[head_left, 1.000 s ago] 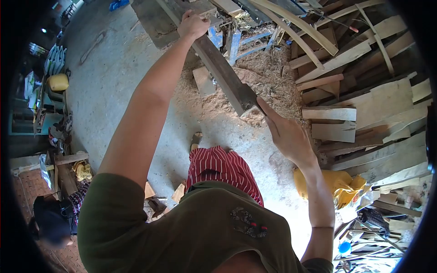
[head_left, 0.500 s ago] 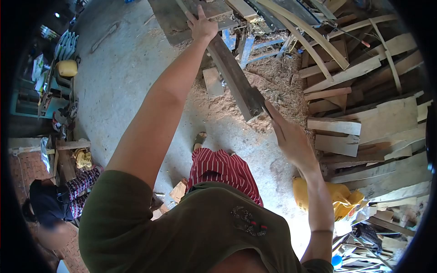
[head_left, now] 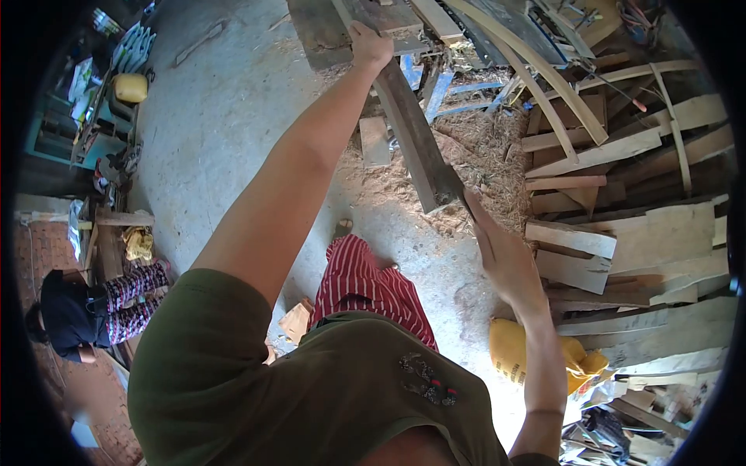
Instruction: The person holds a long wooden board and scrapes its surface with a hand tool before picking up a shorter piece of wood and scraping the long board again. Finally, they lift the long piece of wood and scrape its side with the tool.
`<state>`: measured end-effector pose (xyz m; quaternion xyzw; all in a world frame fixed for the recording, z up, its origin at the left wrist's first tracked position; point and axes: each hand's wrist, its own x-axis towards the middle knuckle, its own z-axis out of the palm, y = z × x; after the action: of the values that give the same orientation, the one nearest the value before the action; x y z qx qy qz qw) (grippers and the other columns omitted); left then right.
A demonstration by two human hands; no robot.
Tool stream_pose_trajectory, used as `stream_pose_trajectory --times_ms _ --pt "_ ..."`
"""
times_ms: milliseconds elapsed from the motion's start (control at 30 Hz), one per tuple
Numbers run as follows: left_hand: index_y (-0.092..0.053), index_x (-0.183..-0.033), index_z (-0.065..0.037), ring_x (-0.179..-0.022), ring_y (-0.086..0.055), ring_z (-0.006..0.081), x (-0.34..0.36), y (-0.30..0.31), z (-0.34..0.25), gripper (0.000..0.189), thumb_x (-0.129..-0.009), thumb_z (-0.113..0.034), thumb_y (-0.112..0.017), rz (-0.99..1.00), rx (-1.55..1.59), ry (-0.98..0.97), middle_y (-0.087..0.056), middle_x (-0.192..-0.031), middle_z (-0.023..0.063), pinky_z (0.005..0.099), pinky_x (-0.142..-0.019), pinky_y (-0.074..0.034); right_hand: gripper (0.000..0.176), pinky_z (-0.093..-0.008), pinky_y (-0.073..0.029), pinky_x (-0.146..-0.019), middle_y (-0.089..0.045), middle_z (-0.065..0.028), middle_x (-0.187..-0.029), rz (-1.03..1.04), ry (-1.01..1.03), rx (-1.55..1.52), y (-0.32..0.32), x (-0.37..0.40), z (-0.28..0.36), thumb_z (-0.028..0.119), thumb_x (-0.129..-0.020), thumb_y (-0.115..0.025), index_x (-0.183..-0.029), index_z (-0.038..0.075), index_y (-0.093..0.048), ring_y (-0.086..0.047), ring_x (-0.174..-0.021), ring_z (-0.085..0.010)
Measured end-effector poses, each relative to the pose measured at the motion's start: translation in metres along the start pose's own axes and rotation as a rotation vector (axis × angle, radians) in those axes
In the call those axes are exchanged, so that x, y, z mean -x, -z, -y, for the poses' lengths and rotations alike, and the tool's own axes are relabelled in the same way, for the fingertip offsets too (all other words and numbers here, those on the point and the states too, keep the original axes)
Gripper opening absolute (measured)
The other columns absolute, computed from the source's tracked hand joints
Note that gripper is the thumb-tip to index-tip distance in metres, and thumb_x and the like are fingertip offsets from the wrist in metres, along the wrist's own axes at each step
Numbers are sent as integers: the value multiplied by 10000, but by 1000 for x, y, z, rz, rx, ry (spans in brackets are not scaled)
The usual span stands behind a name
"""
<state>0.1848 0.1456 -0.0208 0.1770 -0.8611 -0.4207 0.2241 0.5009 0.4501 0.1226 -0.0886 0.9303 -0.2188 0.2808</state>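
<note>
At the top, my left hand (head_left: 371,48) is closed on a narrow wooden strip (head_left: 342,13), over the far end of a long dark beam (head_left: 409,128). The beam slopes down to the right from the workbench (head_left: 322,31). My right hand (head_left: 505,256) is at the near end, its fingers pressed on the edge of a dark flat piece (head_left: 444,182). That piece lies across the beam's end; the hand hides part of its edge.
Curved wooden strips (head_left: 544,66) extend over the right side of the bench. Stacked boards (head_left: 660,233) fill the right, with a yellow sack (head_left: 509,349) below. Shavings (head_left: 497,163) cover the floor by the bench. Another person (head_left: 70,314) is at the lower left.
The view has shifted, moving the bench and beam slightly right. My left hand's raised finger has come down onto the strip. My right hand appears slightly lower and farther right in view.
</note>
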Motion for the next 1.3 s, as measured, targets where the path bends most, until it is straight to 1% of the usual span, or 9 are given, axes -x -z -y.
stream_pose_trajectory --times_ms 133,167,367,567,600,800,1000,1200,1300 --pt "-144 -1496 117 -1304 -464 504 6 2 -2 829 -936 -311 -579 -11 28 -10 -260 -1536 278 565 -1066 -418 504 -532 -484 -790 -672 -280 -939 -105 119 -24 -13 26 -27 227 -1069 -411 -1566 262 -337 -663 -842 -453" --pt "-161 -1486 122 -1289 -475 511 7 4 -5 822 -933 -313 -586 -4 37 0 -279 -1519 284 567 -1068 -413 516 -533 -476 -570 -554 -225 -558 -182 205 -7 -17 13 -31 258 -1061 -443 -1564 289 -333 -637 -540 -401" --pt "-165 -1477 134 -1260 -489 526 -5 -5 2 811 -953 -336 -569 -93 54 -49 -305 -1502 300 585 -1047 -416 507 -538 -471 -574 -578 -219 -572 -314 362 16 -14 -72 -11 257 -1060 -448 -1557 275 -348 -645 -550 -396" --pt "-220 -1459 142 -1286 -475 507 10 4 -8 787 -957 -339 -588 -55 131 19 -365 -1471 339 532 -1078 -397 521 -534 -459 -551 -558 -205 -535 -219 228 6 -22 25 -33 246 -1055 -462 -1561 268 -339 -635 -525 -398" --pt "-256 -1462 144 -1334 -447 486 12 7 -11 798 -944 -341 -621 -51 161 30 -381 -1478 356 478 -1117 -377 521 -534 -459 -551 -558 -205 -535 -217 211 3 -18 25 -29 246 -1055 -462 -1561 268 -339 -635 -525 -398" --pt "-159 -1476 163 -1309 -448 538 7 13 -8 809 -968 -318 -564 13 121 14 -299 -1514 376 524 -1109 -392 504 -547 -457 -544 -527 -193 -513 -186 124 -5 -12 -14 -5 262 -1056 -474 -1547 263 -359 -621 -533 -428" --pt "-247 -1481 152 -1354 -443 469 -16 -17 28 812 -951 -336 -623 -102 52 -3 -425 -1458 352 451 -1133 -365 551 -567 -498 -588 -591 -202 -582 -168 44 -18 -26 43 -26 236 -1046 -477 -1562 345 -316 -649 -604 -433" --pt "-227 -1455 179 -1364 -409 496 4 2 0 789 -955 -320 -580 -82 144 -11 -351 -1487 379 478 -1146 -349 559 -567 -490 -574 -588 -204 -574 -251 134 9 -28 8 -22 241 -1040 -492 -1563 337 -318 -644 -594 -435" --pt "-286 -1465 113 -1310 -467 501 2 -2 2 683 -976 -283 -551 -131 210 28 -431 -1435 366 486 -1110 -370 572 -537 -498 -549 -584 -190 -550 -274 202 35 -35 30 -33 238 -1039 -494 -1573 311 -304 -644 -566 -416"
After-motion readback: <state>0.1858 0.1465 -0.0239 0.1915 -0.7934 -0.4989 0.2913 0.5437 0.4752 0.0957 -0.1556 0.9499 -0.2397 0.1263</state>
